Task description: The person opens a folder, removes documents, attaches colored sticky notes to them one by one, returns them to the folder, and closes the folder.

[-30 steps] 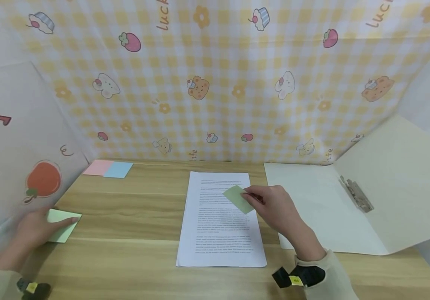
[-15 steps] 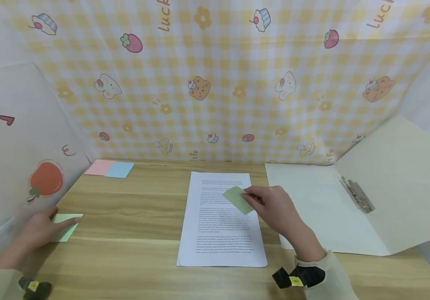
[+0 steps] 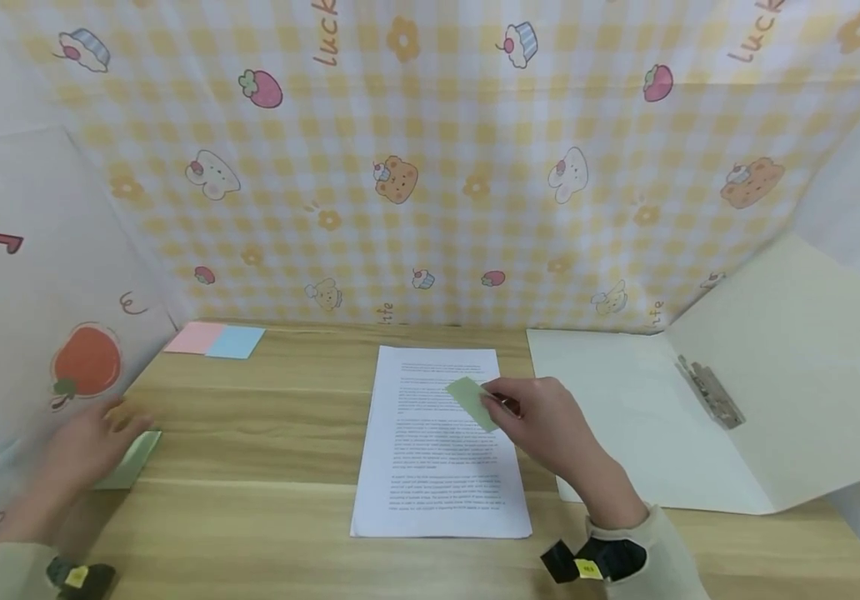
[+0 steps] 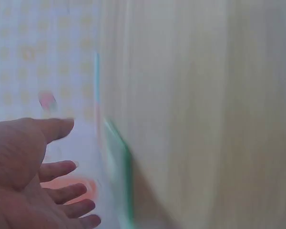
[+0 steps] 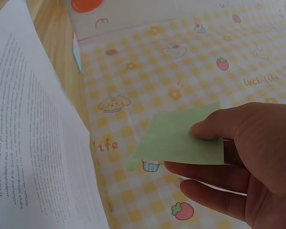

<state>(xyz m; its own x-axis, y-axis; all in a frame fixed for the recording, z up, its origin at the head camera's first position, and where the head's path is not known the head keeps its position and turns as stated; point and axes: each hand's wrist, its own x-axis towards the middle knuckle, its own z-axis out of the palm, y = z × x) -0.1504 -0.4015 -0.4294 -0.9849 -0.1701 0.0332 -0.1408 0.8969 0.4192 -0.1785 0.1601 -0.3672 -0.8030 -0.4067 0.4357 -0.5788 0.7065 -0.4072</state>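
Note:
My right hand [image 3: 553, 429] pinches a single light green sticky note [image 3: 470, 402] between thumb and fingers, held over the upper right of a stack of printed sheets [image 3: 430, 492]. In the right wrist view, the sticky note [image 5: 174, 136] hangs out past my thumb, one corner bent down. On the left, my left hand [image 3: 85, 450] is raised just over a green sticky-note pad [image 3: 130, 468], partly covering it. The left wrist view shows that hand's fingers [image 4: 69, 193] spread and holding nothing, with the blurred green pad [image 4: 118, 167] beside them on the table.
A pink pad [image 3: 193, 337] and a blue pad [image 3: 237, 342] lie side by side at the back left of the wooden table [image 3: 265, 517]. At the right, a white folder [image 3: 625, 417] lies spread out, its cover leaning up and bearing a metal clip [image 3: 709, 392].
My left hand has let go of the green pad and lifted off it, its thumb coming away from the edge. My right hand still holds the sticky note, now turned slightly.

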